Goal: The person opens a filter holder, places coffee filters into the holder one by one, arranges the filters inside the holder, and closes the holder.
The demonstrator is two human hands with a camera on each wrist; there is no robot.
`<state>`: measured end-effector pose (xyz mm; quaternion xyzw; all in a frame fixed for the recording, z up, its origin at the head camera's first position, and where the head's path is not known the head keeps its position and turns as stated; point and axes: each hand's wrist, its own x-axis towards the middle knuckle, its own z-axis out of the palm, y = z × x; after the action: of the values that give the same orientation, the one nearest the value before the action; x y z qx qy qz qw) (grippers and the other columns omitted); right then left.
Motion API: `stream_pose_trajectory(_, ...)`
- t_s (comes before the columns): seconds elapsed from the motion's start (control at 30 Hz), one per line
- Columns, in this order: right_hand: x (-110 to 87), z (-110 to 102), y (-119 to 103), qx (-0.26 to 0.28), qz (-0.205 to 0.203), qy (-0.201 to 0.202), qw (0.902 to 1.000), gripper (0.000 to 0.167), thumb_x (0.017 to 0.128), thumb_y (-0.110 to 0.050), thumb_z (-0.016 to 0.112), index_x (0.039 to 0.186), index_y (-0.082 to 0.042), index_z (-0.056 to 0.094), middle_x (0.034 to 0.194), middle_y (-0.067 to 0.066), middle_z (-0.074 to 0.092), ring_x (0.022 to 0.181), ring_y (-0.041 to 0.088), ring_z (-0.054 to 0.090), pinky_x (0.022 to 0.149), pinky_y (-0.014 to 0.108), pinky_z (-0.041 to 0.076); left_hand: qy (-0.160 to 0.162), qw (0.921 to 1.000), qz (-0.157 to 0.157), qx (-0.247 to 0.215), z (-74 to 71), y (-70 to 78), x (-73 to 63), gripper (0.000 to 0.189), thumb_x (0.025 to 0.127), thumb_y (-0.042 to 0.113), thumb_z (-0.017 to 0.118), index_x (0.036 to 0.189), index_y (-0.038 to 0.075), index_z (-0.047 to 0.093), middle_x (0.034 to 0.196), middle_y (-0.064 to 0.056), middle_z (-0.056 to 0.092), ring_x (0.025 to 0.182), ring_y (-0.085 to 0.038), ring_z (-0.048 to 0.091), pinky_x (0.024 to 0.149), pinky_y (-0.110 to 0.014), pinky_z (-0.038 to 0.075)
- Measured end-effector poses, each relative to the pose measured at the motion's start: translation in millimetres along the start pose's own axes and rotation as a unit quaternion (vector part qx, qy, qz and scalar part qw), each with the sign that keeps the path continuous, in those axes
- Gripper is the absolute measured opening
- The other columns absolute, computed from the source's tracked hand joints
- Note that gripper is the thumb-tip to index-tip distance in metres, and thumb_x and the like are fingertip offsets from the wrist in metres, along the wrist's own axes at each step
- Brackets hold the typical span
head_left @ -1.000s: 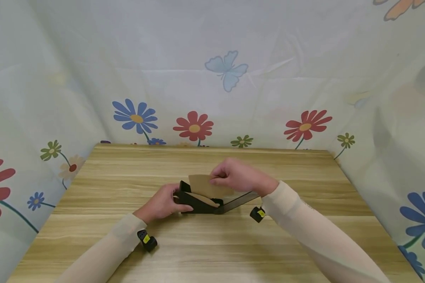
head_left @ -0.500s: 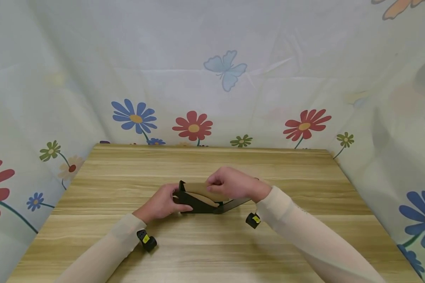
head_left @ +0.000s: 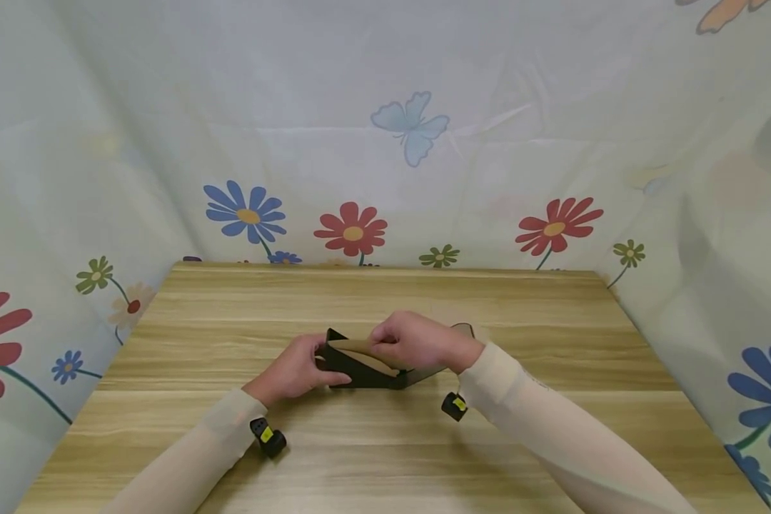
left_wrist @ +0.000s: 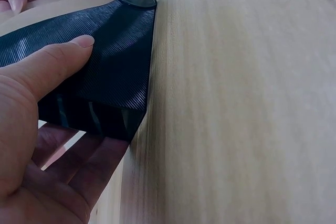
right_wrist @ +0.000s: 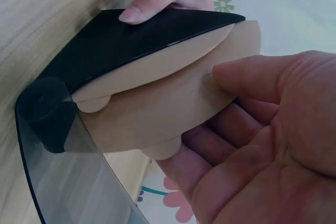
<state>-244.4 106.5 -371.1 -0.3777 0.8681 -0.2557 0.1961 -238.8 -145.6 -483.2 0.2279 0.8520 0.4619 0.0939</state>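
Observation:
A black holder (head_left: 360,375) stands on the wooden table, its clear hinged lid (right_wrist: 79,171) swung out to the right. My left hand (head_left: 295,368) grips the holder's left end, thumb across the ribbed front (left_wrist: 115,61) and fingers underneath in the left wrist view. Between the thumb and fingers of my right hand (head_left: 417,341) is a brown paper coffee filter (right_wrist: 152,116) with a rounded tab, partly inside the holder's mouth. Another brown filter (right_wrist: 163,64) with a similar tab lies against the holder's front wall. The filters' lower parts are hidden inside.
The wooden tabletop (head_left: 385,450) stretches around both hands. Behind it and at its sides hangs a white cloth (head_left: 263,86) printed with flowers and a butterfly. A small black wrist camera (head_left: 270,437) hangs at the left cuff, another (head_left: 454,405) at the right.
My right hand has moved down and slightly left, lowering the brown filter from standing well above the holder to mostly within it. The left hand keeps its grip on the holder.

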Motion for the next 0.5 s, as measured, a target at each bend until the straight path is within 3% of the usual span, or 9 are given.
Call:
stream_pose_trajectory(0.3, 1.3, 2.1, -1.3, 0.004, 0.019, -0.028, 0.9994, 0.03, 0.106, -0.012, 0.051, 0.079, -0.009, 0.063, 0.065, -0.006, 0.043, 0.056, 0.009, 0.041, 0.062, 0.024, 0.038, 0.004, 1.0, -0.007, 0.005, -0.5, 5.2, -0.8, 0.04, 0.081, 0.035, 0.089, 0.113, 0.02, 0.071, 0.103, 0.003, 0.074, 0.082, -0.017, 0.062, 0.067, -0.028, 0.049)
stream_pose_trajectory(0.5, -0.1, 4.4, 0.0, 0.021, 0.047, -0.046, 0.9976, 0.025, 0.107, -0.014, 0.051, 0.098, -0.008, 0.073, 0.073, -0.007, 0.053, 0.06, 0.008, 0.047, 0.061, 0.024, 0.04, 0.002, 1.0, -0.004, 0.008, 0.7, 7.6, -0.3, 0.037, 0.081, 0.033, 0.089, 0.111, 0.021, 0.071, 0.103, 0.004, 0.075, 0.083, -0.015, 0.062, 0.068, -0.027, 0.049)
